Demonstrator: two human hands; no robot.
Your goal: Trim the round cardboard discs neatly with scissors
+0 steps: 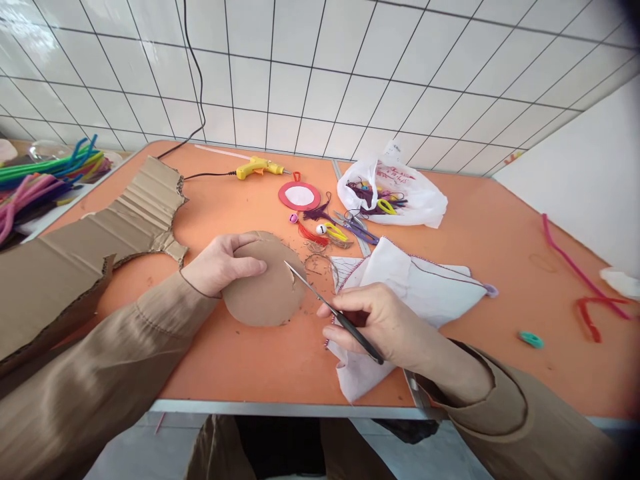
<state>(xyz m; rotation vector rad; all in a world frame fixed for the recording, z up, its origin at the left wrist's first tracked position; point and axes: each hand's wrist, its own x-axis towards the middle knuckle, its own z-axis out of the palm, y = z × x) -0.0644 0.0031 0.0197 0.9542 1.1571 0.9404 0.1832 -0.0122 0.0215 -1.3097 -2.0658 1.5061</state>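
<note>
A round brown cardboard disc (265, 293) is held over the orange table by my left hand (227, 260). The thumb lies on its upper face and the fingers reach over the far edge. My right hand (385, 323) is closed around black-handled scissors (357, 337), seen nearly edge-on. Their pointed metal tip is over the right part of the disc, beside a small raised flap in the cardboard. Cardboard crumbs lie around the disc's right edge. Under and behind my right hand spreads a white cloth (425, 287) with purple stitching.
Large cut corrugated cardboard (125, 213) covers the left side. Farther back are a yellow glue gun (257, 168) with its cord, a red-rimmed disc (299, 196), purple-handled snips (363, 230) and a white plastic bag (423, 200) of tassels. Pipe cleaners (570, 260) lie right.
</note>
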